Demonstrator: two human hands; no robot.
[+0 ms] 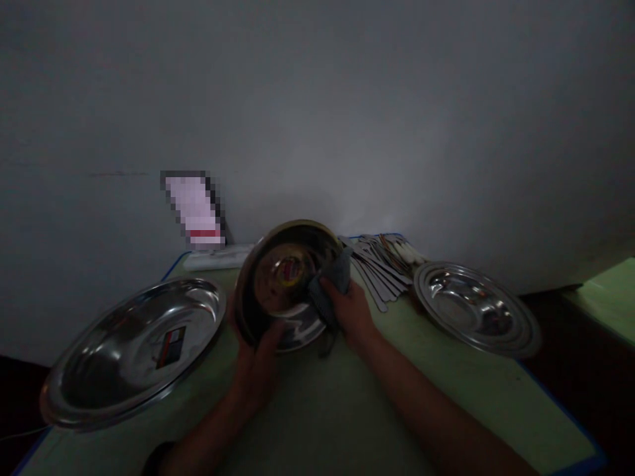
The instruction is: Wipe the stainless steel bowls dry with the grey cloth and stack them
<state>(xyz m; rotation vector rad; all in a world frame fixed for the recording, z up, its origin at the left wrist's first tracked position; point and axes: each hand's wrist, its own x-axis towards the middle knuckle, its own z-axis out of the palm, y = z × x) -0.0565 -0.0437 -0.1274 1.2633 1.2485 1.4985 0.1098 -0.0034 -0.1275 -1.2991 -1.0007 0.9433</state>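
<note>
A shiny metal bowl (278,291) with a round yellow and red sticker inside is tilted up in front of me, above the table. My left hand (258,357) grips its lower left rim, with the thumb over the inner wall. In my right hand (350,311) is a grey cloth (330,284), pressed against the bowl's right rim and inner side. The fingers behind the rim and under the cloth are hidden.
A large metal basin (109,357) with a dark label stands at left, stacked metal bowls (471,311) at right. Several flat metal utensils (380,268) fan out behind. A blurred-out phone-like screen (193,208) leans on the wall (317,99). The green table (446,410) has blue edging.
</note>
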